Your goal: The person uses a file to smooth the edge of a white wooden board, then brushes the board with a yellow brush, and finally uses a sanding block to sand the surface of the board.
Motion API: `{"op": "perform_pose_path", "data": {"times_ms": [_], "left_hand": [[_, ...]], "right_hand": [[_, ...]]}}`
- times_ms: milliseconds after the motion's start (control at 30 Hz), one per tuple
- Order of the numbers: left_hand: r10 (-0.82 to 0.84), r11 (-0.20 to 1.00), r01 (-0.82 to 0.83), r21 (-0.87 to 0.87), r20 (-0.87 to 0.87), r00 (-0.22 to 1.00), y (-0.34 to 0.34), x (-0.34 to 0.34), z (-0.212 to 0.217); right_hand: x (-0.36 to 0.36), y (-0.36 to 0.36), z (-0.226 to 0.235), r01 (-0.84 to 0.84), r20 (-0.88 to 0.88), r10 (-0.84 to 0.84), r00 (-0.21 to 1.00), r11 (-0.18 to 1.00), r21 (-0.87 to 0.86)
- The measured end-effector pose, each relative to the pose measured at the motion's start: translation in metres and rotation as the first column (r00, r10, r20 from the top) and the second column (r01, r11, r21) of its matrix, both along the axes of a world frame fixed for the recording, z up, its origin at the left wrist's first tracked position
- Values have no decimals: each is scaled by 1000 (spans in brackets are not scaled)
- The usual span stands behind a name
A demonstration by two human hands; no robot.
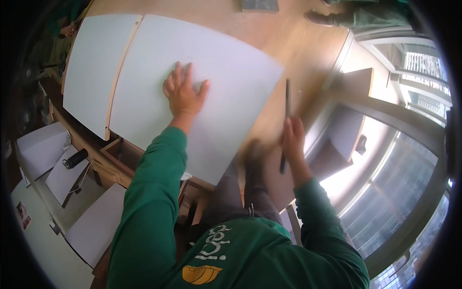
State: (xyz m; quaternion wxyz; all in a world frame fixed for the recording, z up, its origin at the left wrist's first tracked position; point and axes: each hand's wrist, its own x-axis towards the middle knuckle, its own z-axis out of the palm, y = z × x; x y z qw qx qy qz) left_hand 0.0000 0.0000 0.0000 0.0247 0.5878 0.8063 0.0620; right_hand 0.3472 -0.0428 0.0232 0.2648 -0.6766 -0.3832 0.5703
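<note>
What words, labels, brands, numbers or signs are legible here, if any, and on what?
Green sweatshirt: large white lettering, seen sideways, by a yellow helmet print; wording not copied here.
Red-and-white patch, far left: too small and blurred to read.
White board under the left hand: no text visible.
Dark bar in the right hand: none legible.

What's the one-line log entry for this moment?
left hand: spread on large white panel | right hand: gripping long dark bar | wooden strip: along panel's left edge
</note>
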Motion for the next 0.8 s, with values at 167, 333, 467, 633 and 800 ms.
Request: {"op": "perform_pose_path", "data": {"times_ms": [167, 333, 467, 633, 800], "left_hand": [[18, 999, -17, 32, -14, 1000, 3, 11, -7], [6, 1000, -5, 15, -21, 1000, 2, 10, -10], [6, 1000, -6, -7, -14, 1000, 2, 10, -7], [-8, 1000, 8, 10, -4, 1000, 3, 10, -9], [-11, 1000, 11, 23, -5, 1000, 2, 9, -10]], "right_hand": [[0, 23, -27, 26, -107, -10, 994, 988, 151], [-6, 32, -30, 30, -97, -19, 995, 994, 106], [-7, 42, -35, -24, 16, 22, 1000, 988, 153], [4, 65, -47, 8, -26, -3, 1000, 983, 181], [1, 100, -25, 183, -296, -173, 939, 983, 6]]}}
